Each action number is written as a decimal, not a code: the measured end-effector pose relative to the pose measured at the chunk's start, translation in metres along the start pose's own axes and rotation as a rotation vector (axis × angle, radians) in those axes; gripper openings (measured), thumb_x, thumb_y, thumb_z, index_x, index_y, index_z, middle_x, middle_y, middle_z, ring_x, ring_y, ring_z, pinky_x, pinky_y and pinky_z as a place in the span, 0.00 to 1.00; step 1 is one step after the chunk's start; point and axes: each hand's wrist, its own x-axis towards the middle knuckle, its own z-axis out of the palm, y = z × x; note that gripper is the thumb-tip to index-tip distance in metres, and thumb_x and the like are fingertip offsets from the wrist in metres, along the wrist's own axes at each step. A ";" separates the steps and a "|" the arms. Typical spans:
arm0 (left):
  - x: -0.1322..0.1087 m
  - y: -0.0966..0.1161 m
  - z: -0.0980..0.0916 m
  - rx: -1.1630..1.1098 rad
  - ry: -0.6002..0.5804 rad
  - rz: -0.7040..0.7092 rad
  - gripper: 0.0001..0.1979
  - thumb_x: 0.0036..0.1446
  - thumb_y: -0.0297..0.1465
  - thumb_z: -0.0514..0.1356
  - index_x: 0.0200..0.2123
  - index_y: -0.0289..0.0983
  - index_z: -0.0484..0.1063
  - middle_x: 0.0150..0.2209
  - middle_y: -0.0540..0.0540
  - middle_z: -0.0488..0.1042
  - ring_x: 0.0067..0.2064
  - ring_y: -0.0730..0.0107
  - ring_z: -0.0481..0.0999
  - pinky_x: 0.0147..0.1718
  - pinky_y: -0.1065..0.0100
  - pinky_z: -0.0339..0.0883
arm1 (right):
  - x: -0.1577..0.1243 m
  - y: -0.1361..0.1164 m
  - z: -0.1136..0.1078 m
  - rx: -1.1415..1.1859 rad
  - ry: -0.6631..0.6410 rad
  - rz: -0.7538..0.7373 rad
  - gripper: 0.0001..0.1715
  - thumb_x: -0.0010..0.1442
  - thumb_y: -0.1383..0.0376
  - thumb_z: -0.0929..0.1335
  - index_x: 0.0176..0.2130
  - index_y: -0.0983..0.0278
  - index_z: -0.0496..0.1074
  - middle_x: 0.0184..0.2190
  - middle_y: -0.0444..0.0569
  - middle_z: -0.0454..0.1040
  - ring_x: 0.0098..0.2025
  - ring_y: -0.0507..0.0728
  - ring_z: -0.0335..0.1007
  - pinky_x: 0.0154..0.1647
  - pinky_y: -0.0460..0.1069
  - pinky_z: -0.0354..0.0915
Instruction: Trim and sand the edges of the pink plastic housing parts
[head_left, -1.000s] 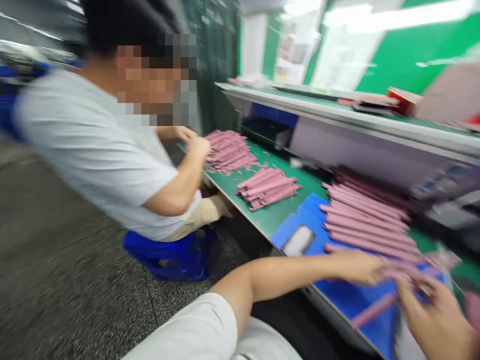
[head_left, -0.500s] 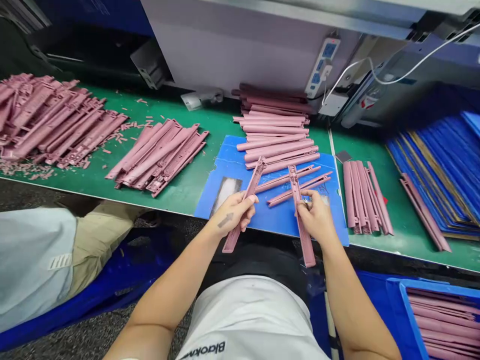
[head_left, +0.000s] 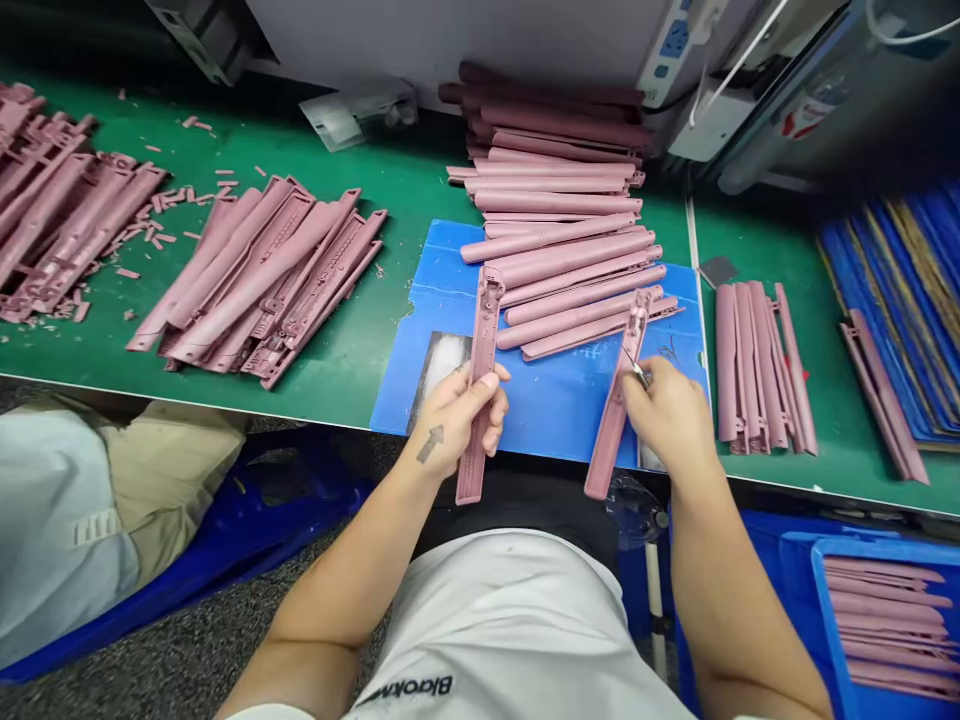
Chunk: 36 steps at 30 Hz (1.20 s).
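**Right rail (head_left: 615, 420) tilts over, left rail (head_left: 480, 390) stands upright**

Right hand (head_left: 667, 415) closes on its rail and a small blade (head_left: 637, 372) above the blue mat (head_left: 555, 410); left hand (head_left: 457, 415) grips its rail at the mat's near edge. Rail piles (head_left: 255, 280) lie left of the mat, a stack (head_left: 555, 200) beyond it; how many are finished cannot be told.

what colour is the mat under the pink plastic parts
The mat is bright blue, clearest in the head view.

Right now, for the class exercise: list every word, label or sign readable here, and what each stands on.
"Blackm…" (seems so, rest unclear), upside down on the white shirt.
An arrow sign, no words, on the left wrist.
Red-and-white label: too small to read.
Power strip: markings too blurred to read.
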 end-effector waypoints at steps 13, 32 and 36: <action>-0.004 -0.005 -0.006 -0.026 -0.001 -0.006 0.18 0.62 0.44 0.69 0.45 0.40 0.70 0.24 0.57 0.70 0.17 0.78 0.66 0.15 0.73 0.65 | -0.014 -0.001 0.019 0.246 -0.029 -0.104 0.20 0.72 0.52 0.63 0.29 0.55 0.66 0.23 0.45 0.73 0.26 0.59 0.65 0.31 0.52 0.52; -0.011 -0.013 0.002 -0.047 -0.033 0.034 0.17 0.63 0.43 0.69 0.45 0.38 0.70 0.24 0.57 0.70 0.17 0.78 0.66 0.16 0.73 0.67 | 0.111 -0.048 0.006 0.210 -0.019 -0.362 0.11 0.67 0.64 0.64 0.31 0.60 0.67 0.29 0.47 0.73 0.31 0.57 0.61 0.34 0.51 0.50; -0.011 -0.009 -0.003 -0.060 -0.002 0.064 0.17 0.65 0.40 0.68 0.51 0.38 0.71 0.23 0.57 0.69 0.17 0.78 0.66 0.15 0.74 0.67 | 0.066 -0.049 0.010 0.441 -0.063 -0.453 0.15 0.67 0.61 0.66 0.28 0.59 0.63 0.24 0.41 0.65 0.28 0.54 0.58 0.34 0.50 0.50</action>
